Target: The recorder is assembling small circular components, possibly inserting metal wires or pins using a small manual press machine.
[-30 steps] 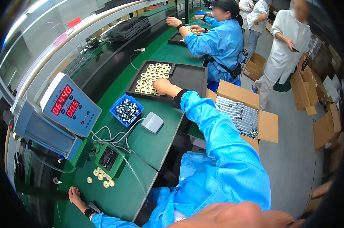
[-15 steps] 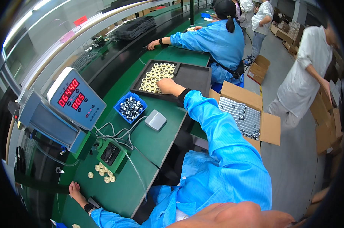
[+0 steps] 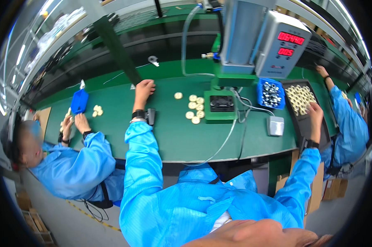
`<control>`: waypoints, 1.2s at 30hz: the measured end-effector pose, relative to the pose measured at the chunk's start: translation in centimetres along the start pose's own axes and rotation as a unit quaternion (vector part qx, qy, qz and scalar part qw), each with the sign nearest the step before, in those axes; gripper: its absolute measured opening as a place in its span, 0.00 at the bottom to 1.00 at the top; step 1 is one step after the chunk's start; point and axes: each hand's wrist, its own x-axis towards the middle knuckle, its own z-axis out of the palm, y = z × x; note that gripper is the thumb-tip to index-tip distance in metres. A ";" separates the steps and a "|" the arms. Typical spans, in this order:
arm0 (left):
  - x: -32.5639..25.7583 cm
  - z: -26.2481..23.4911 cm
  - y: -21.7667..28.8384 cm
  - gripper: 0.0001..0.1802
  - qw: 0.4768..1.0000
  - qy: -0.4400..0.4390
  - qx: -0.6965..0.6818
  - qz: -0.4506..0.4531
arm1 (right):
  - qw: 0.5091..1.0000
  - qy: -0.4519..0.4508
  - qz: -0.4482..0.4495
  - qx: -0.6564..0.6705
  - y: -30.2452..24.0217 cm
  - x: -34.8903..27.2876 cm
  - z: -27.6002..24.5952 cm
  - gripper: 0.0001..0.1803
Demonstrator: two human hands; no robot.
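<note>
My right hand is at the black tray on the right, beside the rows of cream-coloured round parts. Its fingers are drawn together; what they hold, if anything, is too small to make out. My left hand is above the green table at the foot of a dark post, its fingers curled, and I cannot see what is in them. Several loose cream parts lie between that hand and the green-based press. A black object is beside my left wrist.
A counter box with red digits adjoins the press column. A blue bin holds metal sleeves. Near it are a grey foot-switch-like box and looping cables. Co-workers in blue sit left and right; a blue scoop-shaped bin stands left.
The view has swung left, bringing the left co-worker in and the press nearer the middle. My right hand has shifted from among the cream parts to their edge. My left fingers are now more curled.
</note>
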 end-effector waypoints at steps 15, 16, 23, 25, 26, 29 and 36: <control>12.2 3.9 2.5 0.25 0.890 0.159 0.398 0.157 | 0.826 -0.154 0.071 0.538 -9.2 -16.0 6.5 0.14; 11.2 5.8 4.5 0.28 0.902 0.111 0.405 0.104 | 0.811 -0.151 0.088 0.558 -8.9 -16.8 6.6 0.14; 20.6 9.3 -4.9 0.16 0.857 -0.031 0.492 0.148 | 0.748 -0.121 0.152 0.634 -6.8 -19.8 5.7 0.12; 26.3 4.9 -12.1 0.16 0.865 0.003 0.435 0.248 | 0.729 -0.145 0.153 0.651 -6.8 -19.5 5.6 0.11; 26.9 5.8 -12.0 0.16 0.869 -0.005 0.422 0.259 | 0.728 -0.141 0.154 0.653 -6.7 -19.7 5.4 0.10; 26.1 4.7 -14.8 0.17 0.880 -0.017 0.385 0.278 | 0.711 -0.148 0.155 0.669 -5.9 -19.2 6.3 0.10; 21.0 -0.8 -16.0 0.17 0.892 -0.023 0.315 0.323 | 0.679 -0.173 0.145 0.698 -4.8 -18.6 8.2 0.10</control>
